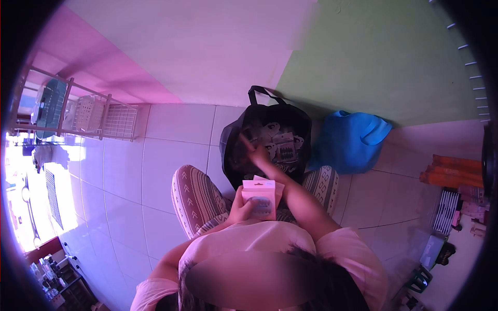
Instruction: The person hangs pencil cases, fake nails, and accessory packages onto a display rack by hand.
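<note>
My left hand [243, 208] is closed around a small stack of pink hang-tab packs [258, 185], held in front of my chest. The front pack has a clear window with rows of small greyish pieces behind it, too small to name. Down inside the open black bag [228, 150] is my right hand [260, 154], with a finger stretched out towards the bag's left side. Its other fingers are partly hidden in shadow. Several white-and-dark packs [286, 150] lie loose in the bag, beside and beyond that hand.
A blue bag [353, 142] stands against the wall, right of the black one. My patterned trouser legs [197, 199] flank the black bag on the tiled floor [171, 160]. At the left is a wire rack [119, 122] with baskets. An orange item [448, 171] lies far right.
</note>
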`<state>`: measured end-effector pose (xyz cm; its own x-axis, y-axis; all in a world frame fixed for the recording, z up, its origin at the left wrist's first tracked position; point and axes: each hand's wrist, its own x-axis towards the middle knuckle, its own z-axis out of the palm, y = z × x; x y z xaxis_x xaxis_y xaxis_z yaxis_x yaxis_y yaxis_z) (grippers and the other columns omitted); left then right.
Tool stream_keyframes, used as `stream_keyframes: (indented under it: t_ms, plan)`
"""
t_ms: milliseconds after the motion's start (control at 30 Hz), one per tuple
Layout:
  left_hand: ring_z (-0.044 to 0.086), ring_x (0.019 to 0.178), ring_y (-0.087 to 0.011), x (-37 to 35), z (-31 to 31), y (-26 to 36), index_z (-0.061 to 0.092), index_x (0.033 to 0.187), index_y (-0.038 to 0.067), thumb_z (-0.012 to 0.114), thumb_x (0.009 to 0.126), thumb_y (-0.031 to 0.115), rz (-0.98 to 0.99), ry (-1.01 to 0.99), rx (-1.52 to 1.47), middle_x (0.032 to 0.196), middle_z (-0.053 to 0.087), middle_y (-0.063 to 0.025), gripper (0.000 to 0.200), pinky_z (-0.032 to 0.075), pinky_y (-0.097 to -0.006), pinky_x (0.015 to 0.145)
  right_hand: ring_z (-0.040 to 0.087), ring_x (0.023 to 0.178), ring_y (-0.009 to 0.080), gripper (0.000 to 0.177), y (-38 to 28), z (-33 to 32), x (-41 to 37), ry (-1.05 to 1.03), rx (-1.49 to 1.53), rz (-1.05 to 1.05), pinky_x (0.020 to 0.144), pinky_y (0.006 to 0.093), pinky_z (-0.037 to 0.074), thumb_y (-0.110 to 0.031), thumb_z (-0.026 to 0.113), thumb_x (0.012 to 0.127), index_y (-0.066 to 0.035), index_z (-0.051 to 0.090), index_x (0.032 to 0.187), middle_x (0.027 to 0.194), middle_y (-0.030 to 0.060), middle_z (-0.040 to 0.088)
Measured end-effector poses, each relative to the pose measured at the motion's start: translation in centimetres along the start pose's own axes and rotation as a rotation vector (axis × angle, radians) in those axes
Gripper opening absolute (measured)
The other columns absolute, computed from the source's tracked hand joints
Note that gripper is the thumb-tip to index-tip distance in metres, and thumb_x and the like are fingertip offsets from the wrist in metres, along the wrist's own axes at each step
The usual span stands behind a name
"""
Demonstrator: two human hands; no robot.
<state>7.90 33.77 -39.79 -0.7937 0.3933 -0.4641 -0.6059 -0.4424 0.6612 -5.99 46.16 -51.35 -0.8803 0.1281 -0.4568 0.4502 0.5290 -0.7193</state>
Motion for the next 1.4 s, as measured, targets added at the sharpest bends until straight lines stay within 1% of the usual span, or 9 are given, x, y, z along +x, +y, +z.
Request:
stream_keyframes:
  t_ms: [100, 167, 333, 500, 600, 800, 900, 1167, 1400]
  plan:
    - [0.054, 0.103, -0.0216, -1.8, 1.9, 0.9, 0.031, 0.12, 0.003, 0.059, 0.083, 0.013, -0.132, -0.027, 0.067, 0.11, 0.05, -0.0137, 0.048, 0.047, -0.037, 0.087, 0.064, 0.077, 0.028, 0.041, 3.3, -4.5, -1.2, 0.116, -0.049, -0.094, 0.068, 0.0371, 0.052, -0.018, 0.073, 0.067, 0.004, 0.054, 0.097, 0.088, 0.0197, 0.062]
    - [0.052, 0.104, -0.0211, -2.4, 3.8, 2.0, 0.03, 0.121, 0.0, 0.062, 0.082, 0.015, -0.102, -0.074, 0.244, 0.11, 0.05, -0.0141, 0.052, 0.045, -0.0364, 0.088, 0.063, 0.074, 0.0213, 0.043, 0.3, -10.8, -4.7, -0.042, 0.204, 0.178, 0.06, 0.0304, 0.054, -0.013, 0.072, 0.069, 0.002, 0.05, 0.103, 0.086, 0.0133, 0.061]
    - [0.054, 0.1, -0.0205, -5.3, 9.1, 7.9, 0.035, 0.116, -0.002, 0.073, 0.074, 0.024, -0.241, -0.052, 0.51, 0.107, 0.053, -0.0145, 0.063, 0.046, -0.0348, 0.084, 0.063, 0.078, 0.0184, 0.036, -6.1, -22.4, -14.4, -0.084, 0.319, 0.203, 0.059, 0.0291, 0.056, -0.008, 0.07, 0.073, 0.002, 0.051, 0.102, 0.087, 0.0107, 0.06]
    - [0.063, 0.09, -0.0256, -8.3, 15.6, 19.0, 0.049, 0.115, -0.004, 0.062, 0.083, 0.012, -0.335, -0.26, -0.093, 0.104, 0.06, -0.0134, 0.038, 0.053, -0.0395, 0.082, 0.064, 0.079, 0.0206, 0.031, -18.1, -31.4, -23.0, -0.035, 0.112, 0.007, 0.067, 0.0328, 0.051, -0.01, 0.064, 0.077, 0.003, 0.054, 0.103, 0.091, 0.0136, 0.063]
    - [0.062, 0.093, -0.026, -12.2, 20.6, 27.9, 0.046, 0.117, -0.002, 0.058, 0.086, 0.012, -0.341, -0.284, -0.03, 0.106, 0.06, -0.0139, 0.037, 0.052, -0.0382, 0.084, 0.063, 0.085, 0.0319, 0.029, -35.7, -38.5, -33.8, 0.325, -0.279, -0.45, 0.07, 0.0329, 0.05, -0.008, 0.06, 0.079, 0.001, 0.053, 0.106, 0.096, 0.0183, 0.063]
    - [0.061, 0.095, -0.0271, -20.7, 27.8, 37.5, 0.044, 0.118, -0.001, 0.055, 0.086, 0.012, -0.356, -0.313, -0.071, 0.106, 0.059, -0.0142, 0.037, 0.052, -0.0391, 0.083, 0.063, 0.088, 0.0245, 0.028, -49.4, -45.6, -46.2, 0.199, 0.386, -0.779, 0.077, 0.0347, 0.052, -0.007, 0.057, 0.087, 0.003, 0.048, 0.111, 0.102, 0.0149, 0.06]
    - [0.061, 0.096, -0.0275, -22.4, 27.9, 38.0, 0.043, 0.121, 0.0, 0.054, 0.086, 0.014, -0.367, -0.355, -0.071, 0.108, 0.059, -0.0145, 0.039, 0.049, -0.0401, 0.087, 0.059, 0.095, 0.0189, 0.033, -54.2, -49.0, -50.2, 0.296, 0.823, -0.887, 0.082, 0.0341, 0.051, -0.007, 0.057, 0.088, 0.005, 0.044, 0.117, 0.109, 0.0115, 0.055]
    - [0.058, 0.101, -0.0301, -23.2, 27.6, 37.8, 0.04, 0.125, 0.0, 0.05, 0.089, 0.023, -0.487, -0.261, -0.064, 0.113, 0.057, -0.0164, 0.044, 0.043, -0.0433, 0.095, 0.059, 0.097, 0.0169, 0.036, -62.0, -55.6, -50.7, 0.631, 0.937, -1.096, 0.084, 0.0349, 0.052, -0.011, 0.057, 0.089, 0.003, 0.044, 0.12, 0.107, 0.0087, 0.058]
    - [0.057, 0.103, -0.0312, -23.4, 27.0, 37.9, 0.04, 0.125, 0.0, 0.05, 0.089, 0.024, -0.347, -0.258, -0.199, 0.115, 0.056, -0.0169, 0.044, 0.043, -0.0443, 0.095, 0.059, 0.096, 0.0173, 0.035, -61.9, -57.6, -48.1, 0.594, 0.977, -1.089, 0.085, 0.0343, 0.052, -0.011, 0.058, 0.088, 0.003, 0.045, 0.118, 0.104, 0.0088, 0.06]
